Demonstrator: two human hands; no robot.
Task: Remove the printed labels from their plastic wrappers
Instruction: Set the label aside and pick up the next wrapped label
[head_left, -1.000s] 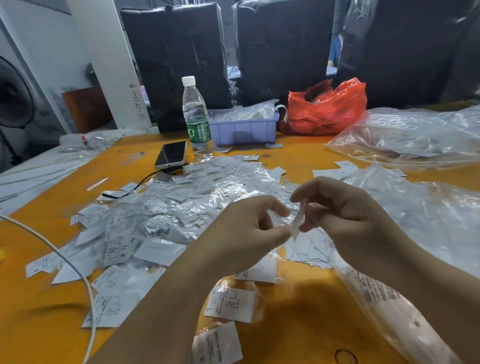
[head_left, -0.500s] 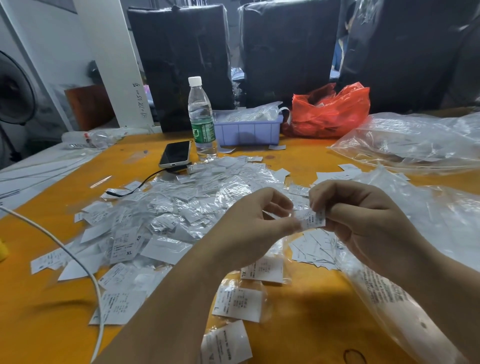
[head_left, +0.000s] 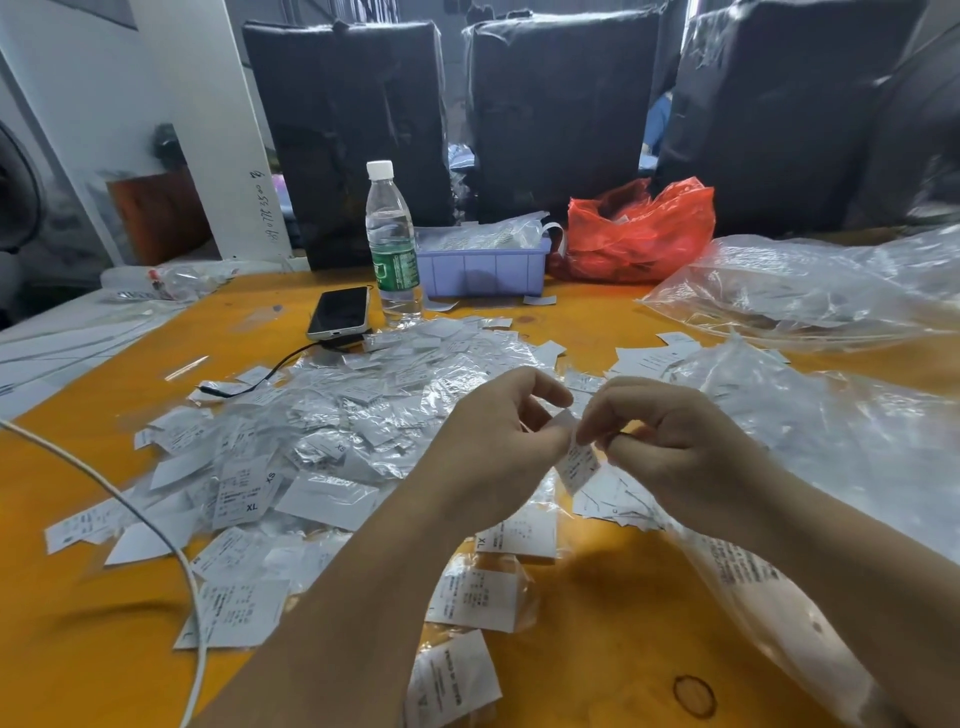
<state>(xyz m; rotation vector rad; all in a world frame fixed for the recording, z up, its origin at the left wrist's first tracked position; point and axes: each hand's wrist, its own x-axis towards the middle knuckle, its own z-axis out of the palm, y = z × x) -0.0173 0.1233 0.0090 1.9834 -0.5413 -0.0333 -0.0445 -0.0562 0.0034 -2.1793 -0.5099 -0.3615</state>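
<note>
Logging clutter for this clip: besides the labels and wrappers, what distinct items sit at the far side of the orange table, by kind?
Clear plastic water bottle with white cap: 1
Dark-screened smartphone: 1
Lilac plastic bin: 1
Red plastic bag: 1
Total: 4

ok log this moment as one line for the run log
left hand pinches label | right hand pinches same label | label held above table | wrapped pile left of hands
</note>
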